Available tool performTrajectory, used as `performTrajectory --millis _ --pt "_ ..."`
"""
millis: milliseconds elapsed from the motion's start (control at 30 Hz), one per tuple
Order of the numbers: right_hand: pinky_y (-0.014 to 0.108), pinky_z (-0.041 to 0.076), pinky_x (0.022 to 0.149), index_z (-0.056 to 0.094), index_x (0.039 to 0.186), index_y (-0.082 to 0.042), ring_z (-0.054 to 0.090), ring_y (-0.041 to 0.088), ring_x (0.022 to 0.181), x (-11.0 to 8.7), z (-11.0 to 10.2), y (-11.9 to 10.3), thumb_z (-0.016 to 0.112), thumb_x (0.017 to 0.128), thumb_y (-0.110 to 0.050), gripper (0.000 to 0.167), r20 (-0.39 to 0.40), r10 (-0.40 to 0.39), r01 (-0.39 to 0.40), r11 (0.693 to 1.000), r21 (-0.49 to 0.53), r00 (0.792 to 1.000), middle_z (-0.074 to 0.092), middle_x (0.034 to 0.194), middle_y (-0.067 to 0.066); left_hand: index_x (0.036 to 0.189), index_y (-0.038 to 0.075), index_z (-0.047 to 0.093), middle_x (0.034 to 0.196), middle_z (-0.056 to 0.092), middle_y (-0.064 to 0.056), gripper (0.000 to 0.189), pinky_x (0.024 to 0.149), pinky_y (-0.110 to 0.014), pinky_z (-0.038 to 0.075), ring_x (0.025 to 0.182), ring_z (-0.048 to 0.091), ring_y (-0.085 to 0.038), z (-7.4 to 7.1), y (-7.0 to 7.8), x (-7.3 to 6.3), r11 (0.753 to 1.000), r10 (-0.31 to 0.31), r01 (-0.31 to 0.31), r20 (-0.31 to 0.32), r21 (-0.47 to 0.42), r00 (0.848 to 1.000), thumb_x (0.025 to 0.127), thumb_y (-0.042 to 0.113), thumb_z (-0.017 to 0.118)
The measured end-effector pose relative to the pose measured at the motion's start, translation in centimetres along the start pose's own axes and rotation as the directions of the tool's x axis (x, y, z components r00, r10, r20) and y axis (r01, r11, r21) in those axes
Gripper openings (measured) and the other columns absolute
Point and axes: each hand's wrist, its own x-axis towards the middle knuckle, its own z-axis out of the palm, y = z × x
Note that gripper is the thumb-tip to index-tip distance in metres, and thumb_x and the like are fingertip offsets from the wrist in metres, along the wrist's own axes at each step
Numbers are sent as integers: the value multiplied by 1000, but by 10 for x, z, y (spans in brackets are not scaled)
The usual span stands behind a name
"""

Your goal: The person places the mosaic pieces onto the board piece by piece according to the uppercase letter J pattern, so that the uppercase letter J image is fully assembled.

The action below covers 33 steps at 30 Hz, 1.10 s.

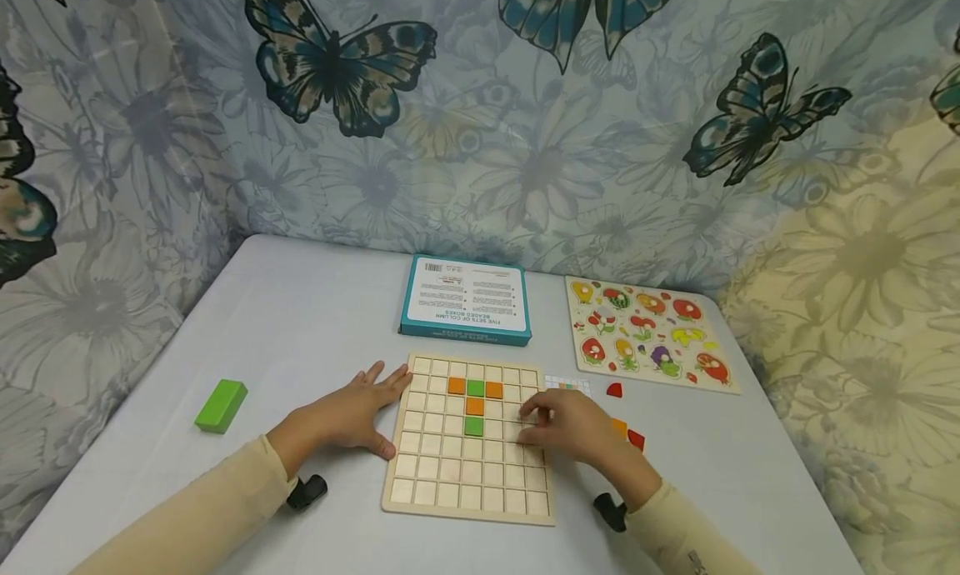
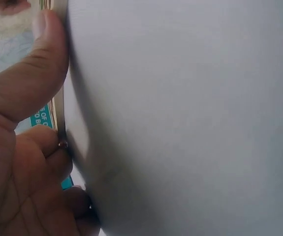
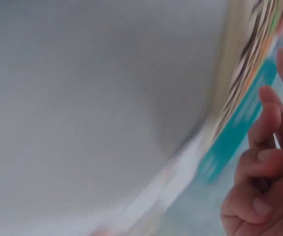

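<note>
A wooden grid board (image 1: 448,472) lies flat on the white table. Green tiles (image 1: 474,426) and orange tiles (image 1: 475,406) form a small T in its upper middle squares. My left hand (image 1: 347,417) spreads along the board's left edge, thumb and fingertips at the rim; in the left wrist view the thumb (image 2: 45,54) lies along that edge. Over the board's right side is my right hand (image 1: 566,425), thumb and index finger apart with nothing visible between them. In the right wrist view its other fingers (image 3: 254,167) are loosely curled.
Behind the board lies a teal-edged box (image 1: 465,300). A fruit puzzle board (image 1: 645,333) is at the back right, with a small pattern card (image 1: 567,383) and red pieces (image 1: 614,389) nearer. A green block (image 1: 221,406) sits at the left.
</note>
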Motion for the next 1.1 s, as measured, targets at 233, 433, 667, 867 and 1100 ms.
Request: performTrajectory --millis 233,433,667,867,1100 --pt "33 42 60 74 102 -15 49 18 73 -35 -32 66 86 74 -30 34 -53 243 -247 966 -82 969 55 80 -1 156 11 25 162 15 -1 116 114 -57 12 147 -1 -36 -2 0 -1 1000 -23 23 9 8 1000 64 43 88" --pt "34 43 62 73 107 -12 49 19 74 -48 -40 96 85 76 -33 39 -40 317 -319 943 -92 948 55 83 1 156 10 25 162 14 -1 118 114 -57 10 147 -2 -38 1 -1 0 1000 -13 13 -3 7 1000 62 44 88" --pt "33 43 61 74 104 -12 49 21 75 -53 -47 102 84 77 -31 35 -52 362 -365 929 -67 931 56 87 3 156 11 25 162 14 -1 117 114 -58 11 147 -2 -38 0 2 1 1000 -4 4 -5 0 1000 63 43 88" --pt "33 43 61 74 102 -11 49 21 76 -52 -46 102 83 78 -28 30 -47 366 -368 929 -46 929 55 85 3 156 11 25 162 14 -1 117 114 -58 11 147 -2 -38 -1 2 2 1000 -2 2 -3 -3 1000 63 43 88" --pt "33 42 60 74 97 -12 49 20 74 -50 -44 103 83 77 -33 30 -53 339 -341 939 -38 939 55 82 2 156 11 25 162 14 -1 118 114 -57 10 147 -2 -38 1 0 2 1000 1 -1 4 0 1000 63 45 88"
